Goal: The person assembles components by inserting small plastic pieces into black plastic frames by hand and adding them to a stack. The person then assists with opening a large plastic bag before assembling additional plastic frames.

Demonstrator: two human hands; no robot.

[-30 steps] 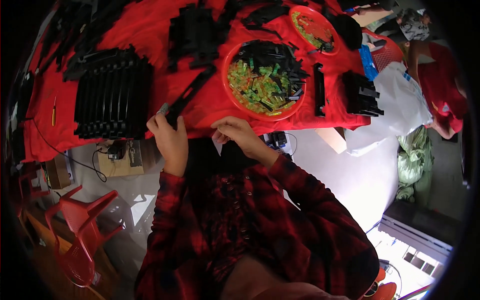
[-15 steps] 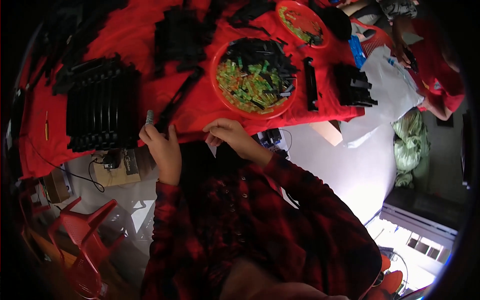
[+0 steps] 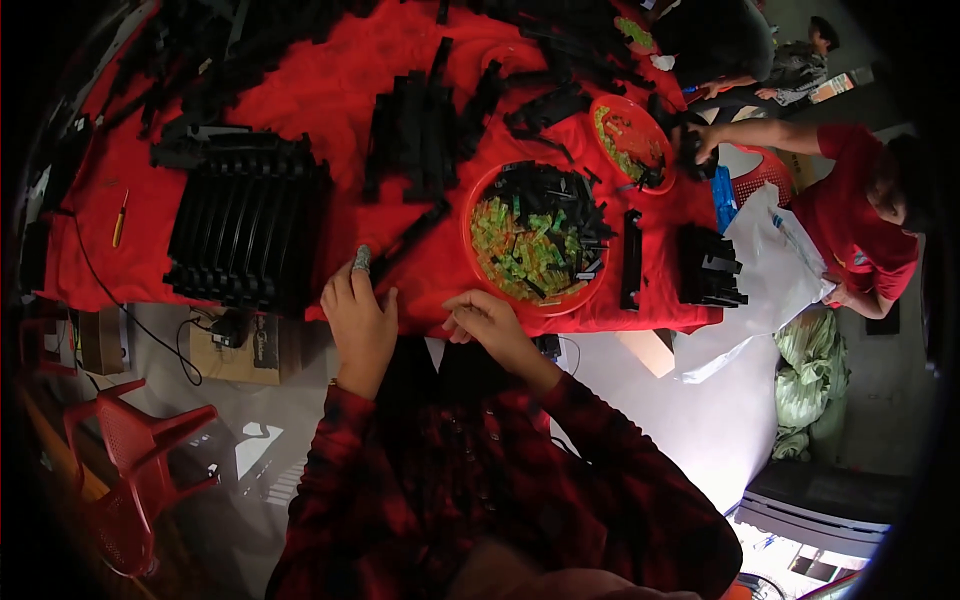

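Note:
My left hand (image 3: 362, 325) rests at the front edge of the red-covered table, fingers stretched forward and thumb apart. A grey patterned wrap (image 3: 361, 259) covers one fingertip. That fingertip is beside the near end of a long black plastic strip (image 3: 412, 238); whether it touches cannot be made out. My right hand (image 3: 492, 328) hovers at the same edge, its fingers curled together, and anything between them is hidden. Just beyond it stands a red bowl (image 3: 467, 240) heaped with small yellow-green and black pieces. Left of my hands lies a row of black ribbed plastic parts (image 3: 240, 230).
More black parts (image 3: 415, 135) lie farther back, and a smaller red bowl (image 3: 668, 165) stands beyond. A screwdriver (image 3: 120, 220) lies at left. At right, a person in red (image 3: 860, 210) reaches over the table beside a white sack (image 3: 765, 260). Red chairs (image 3: 130, 440) stand at lower left.
The view has tilted up, so the table and both hands sit lower in the picture. The person in red now reaches an arm toward the table. My hands keep nearly the same pose.

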